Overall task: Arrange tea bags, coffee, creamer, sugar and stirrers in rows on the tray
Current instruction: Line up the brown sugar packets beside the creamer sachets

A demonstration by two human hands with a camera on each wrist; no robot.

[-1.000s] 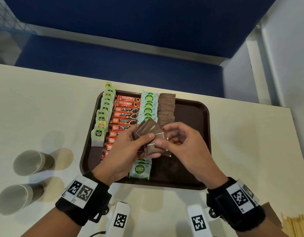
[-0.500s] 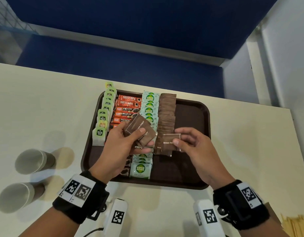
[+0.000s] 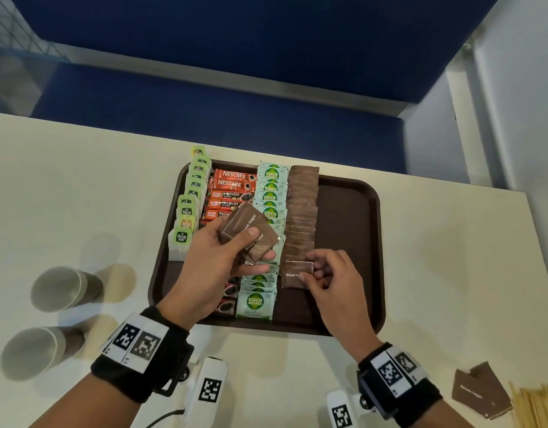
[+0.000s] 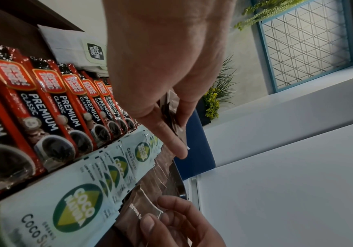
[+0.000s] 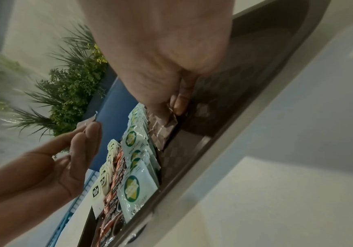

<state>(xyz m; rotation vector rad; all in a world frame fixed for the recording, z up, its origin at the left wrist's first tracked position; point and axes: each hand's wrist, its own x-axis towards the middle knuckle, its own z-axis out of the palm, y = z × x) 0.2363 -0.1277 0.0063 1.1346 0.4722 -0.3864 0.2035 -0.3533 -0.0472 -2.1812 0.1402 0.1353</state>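
Brown-sugar row under construction on the tray [image 3: 353, 217]. The right hand [image 3: 334, 282] pinches one sachet [image 3: 295, 274] at the row's near end; the left hand [image 3: 217, 261] grips the spare stack [image 3: 248, 234] above the tray. Next, likely: release, draw another.

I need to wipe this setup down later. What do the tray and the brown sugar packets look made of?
The tray looks like moulded plastic, dark brown and semi-matte, with a rounded raised rim. The brown sugar packets look like thin, slightly glossy film or coated paper; they crinkle in the right hand.
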